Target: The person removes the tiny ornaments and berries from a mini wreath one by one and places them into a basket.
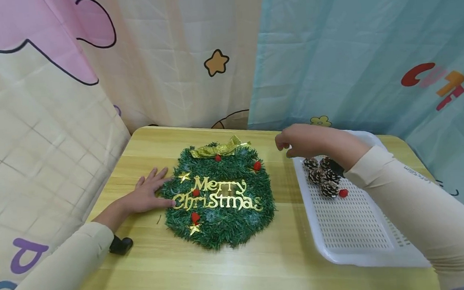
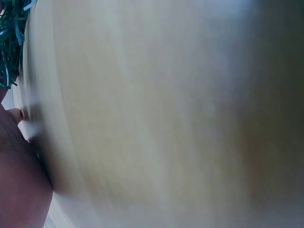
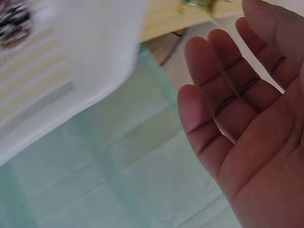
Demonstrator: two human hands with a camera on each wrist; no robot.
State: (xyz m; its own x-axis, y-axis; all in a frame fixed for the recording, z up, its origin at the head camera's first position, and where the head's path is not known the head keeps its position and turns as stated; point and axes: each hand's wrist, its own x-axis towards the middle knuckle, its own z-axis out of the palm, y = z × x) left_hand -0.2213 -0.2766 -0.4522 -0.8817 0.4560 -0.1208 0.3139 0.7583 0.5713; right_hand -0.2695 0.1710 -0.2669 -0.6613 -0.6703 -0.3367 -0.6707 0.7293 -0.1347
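Note:
A green tinsel wreath (image 1: 229,228) lies flat on the table, with gold "Merry Christmas" lettering (image 1: 216,202), a gold ribbon bow (image 1: 220,149), gold stars and small red berries on it. My left hand (image 1: 146,195) rests at the wreath's left side, fingers spread, the thumb tip touching the edge by the lettering. In the left wrist view only part of that hand (image 2: 21,166) and some green tinsel (image 2: 12,38) show. Raised between wreath and basket, my right hand (image 1: 302,140) has loosely bent fingers. The right wrist view shows its palm (image 3: 256,128) holding nothing.
A white plastic basket (image 1: 319,242) stands on the right of the table (image 1: 209,277), under my right forearm. Several pine cones (image 1: 329,189) and a red berry (image 1: 343,193) lie in it. Printed curtains (image 1: 177,54) hang behind and beside the table.

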